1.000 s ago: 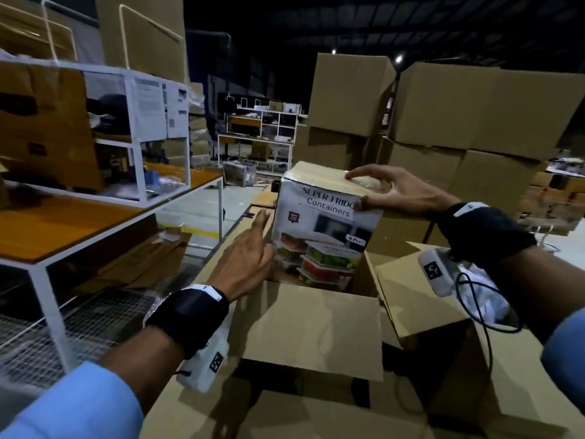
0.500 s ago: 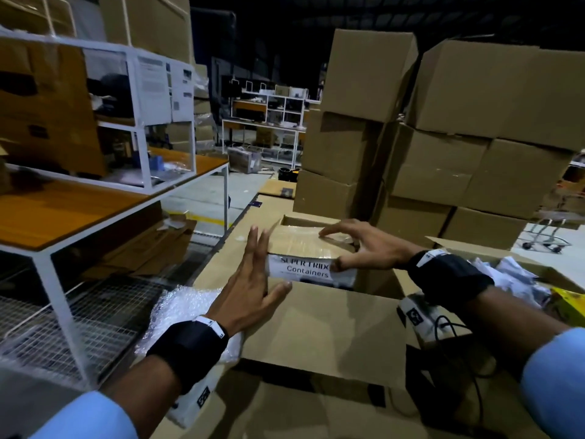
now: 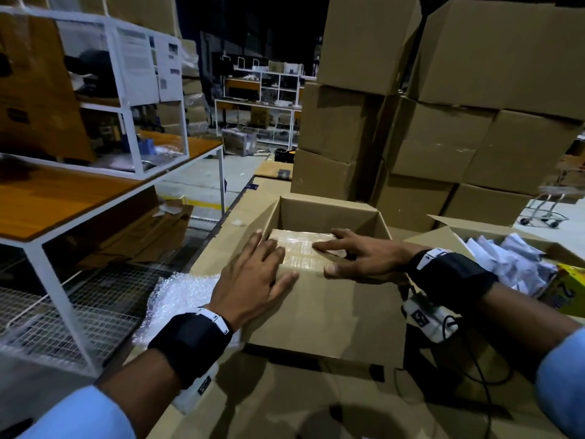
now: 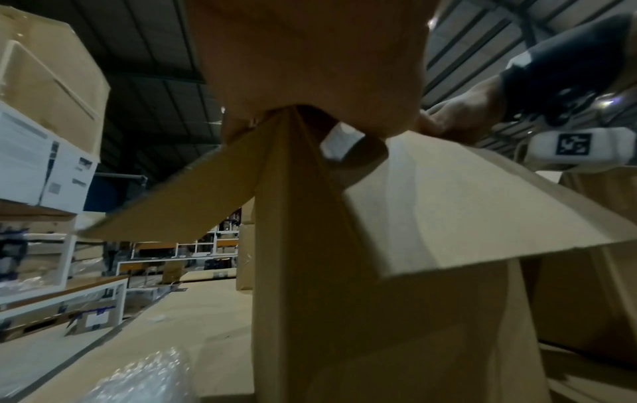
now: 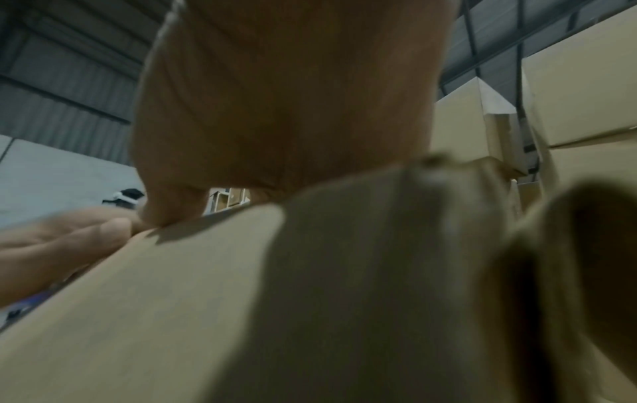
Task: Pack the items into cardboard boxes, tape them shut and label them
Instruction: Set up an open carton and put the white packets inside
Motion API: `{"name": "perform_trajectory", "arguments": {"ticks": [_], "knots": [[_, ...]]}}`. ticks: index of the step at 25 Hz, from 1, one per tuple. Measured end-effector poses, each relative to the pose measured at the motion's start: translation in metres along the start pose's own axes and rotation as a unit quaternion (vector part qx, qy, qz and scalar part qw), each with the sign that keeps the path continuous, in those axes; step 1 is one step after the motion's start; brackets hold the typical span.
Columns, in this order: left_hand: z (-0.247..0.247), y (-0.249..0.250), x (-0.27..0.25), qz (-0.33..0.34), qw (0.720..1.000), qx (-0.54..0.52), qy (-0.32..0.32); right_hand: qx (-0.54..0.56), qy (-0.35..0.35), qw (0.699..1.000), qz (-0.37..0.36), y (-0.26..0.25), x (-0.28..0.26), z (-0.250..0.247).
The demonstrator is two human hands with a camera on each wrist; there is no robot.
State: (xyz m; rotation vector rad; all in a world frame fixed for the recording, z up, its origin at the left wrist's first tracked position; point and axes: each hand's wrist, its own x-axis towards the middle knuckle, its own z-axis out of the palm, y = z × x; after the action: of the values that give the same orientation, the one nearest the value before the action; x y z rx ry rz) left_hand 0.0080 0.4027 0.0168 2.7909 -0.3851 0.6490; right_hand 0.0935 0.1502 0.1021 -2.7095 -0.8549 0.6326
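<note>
Your 2 hands rest on top of the product pack (image 3: pixel 304 251), which sits sunk inside the open box (image 3: pixel 326 299) directly ahead of you, between your wrists. Your left hand (image 3: pixel 256 280) lies flat with its fingers straight and spread: the fingertips press the pack's near left corner and the thumb reaches across the box's near flap. It grips nothing. Your right hand (image 3: pixel 354 258) comes in from the other side, fingers stretched toward your left across the pack's top and thumb (image 3: pixel 332 269) down on the near flap's edge; it also presses rather than holds. The pack's long axis appears to run from left to right, spanning from 1 hand to the other, and its top lies below the box rim. Both hands are equally close, touching it. The far wall of the box stands up beyond your fingertips, and the near flap folds out toward you under your palms. The pack looks seated, so the next step is likely lifting the hands clear and folding the flaps in, the near 1 first. Bubble wrap (image 3: pixel 183 296) lies just outside your left wrist. A second open carton (image 3: pixel 566 251), holding white packets, sits beyond your right wrist. The wrist views show only palms against cardboard.
</note>
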Motion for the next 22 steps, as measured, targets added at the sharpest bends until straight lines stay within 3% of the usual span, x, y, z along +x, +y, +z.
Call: {"name": "perform_trajectory", "arguments": {"ticks": [5,11,15,22], "knots": [[0.001,0.015,0.005,-0.010,0.999,0.038,-0.032,0.034,0.010,0.999,-0.001,-0.008,-0.002,0.013],[-0.003,0.019,0.000,-0.057,0.997,0.024,-0.052,0.122,0.096,0.987,0.038,-0.011,0.000,0.017],[0.002,0.017,-0.002,-0.060,0.997,0.022,-0.053,0.236,0.045,0.969,0.061,-0.009,0.001,0.017],[0.009,0.019,-0.001,-0.052,0.998,0.002,-0.032,0.306,0.056,0.949,0.050,-0.004,-0.005,0.020]]}}
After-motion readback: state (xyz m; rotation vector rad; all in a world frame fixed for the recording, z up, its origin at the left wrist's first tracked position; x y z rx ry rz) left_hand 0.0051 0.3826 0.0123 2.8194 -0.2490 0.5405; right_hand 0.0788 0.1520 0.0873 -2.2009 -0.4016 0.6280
